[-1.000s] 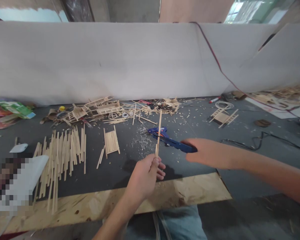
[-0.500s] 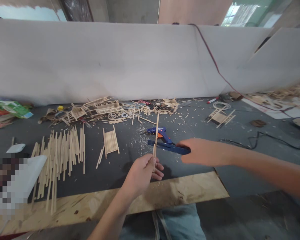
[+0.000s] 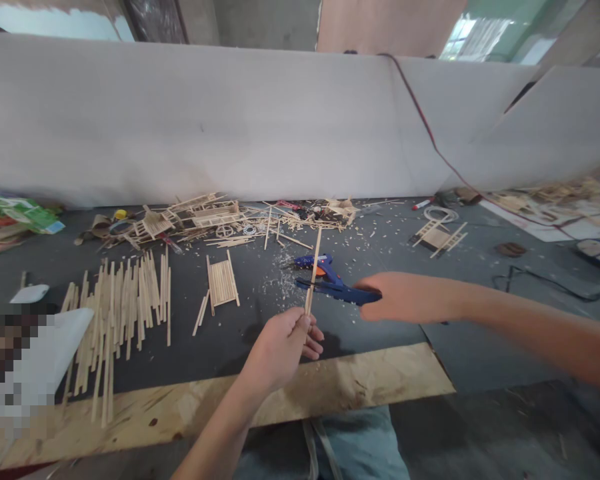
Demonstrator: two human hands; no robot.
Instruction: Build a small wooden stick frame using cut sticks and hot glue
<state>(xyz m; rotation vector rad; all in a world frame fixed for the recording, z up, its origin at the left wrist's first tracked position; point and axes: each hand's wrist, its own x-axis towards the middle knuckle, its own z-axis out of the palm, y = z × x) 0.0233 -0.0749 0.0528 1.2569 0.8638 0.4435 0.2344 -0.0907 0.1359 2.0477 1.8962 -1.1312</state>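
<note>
Here, I hold 1 thin wooden stick upright in my left hand, fingers closed and pinching its lower end, just above the near part of the dark bench mat. My right hand is wrapped shut around the handle of a blue cutter, and its blades meet the stick low down, a little above my left fingertips; I cannot tell whether the blades have bitten yet. To cut cleanly, I judge that the blades should cross the stick square, not slanted, and my left pinch should stay firm close under the cut so the stick does not twist or split. The loose upper part may fly off, so a slow squeeze seems wiser than a snap.

Just behind the cutter a blue glue gun lies on the mat among pale shavings. Left of it rests a small panel of glued sticks, and farther toward the left edge a spread of loose sticks. Along the far edge, against the white wall board, sit half-built stick frames and scraps. Toward the far right corner lies another small frame. A bare plywood strip runs along the near edge.
</note>
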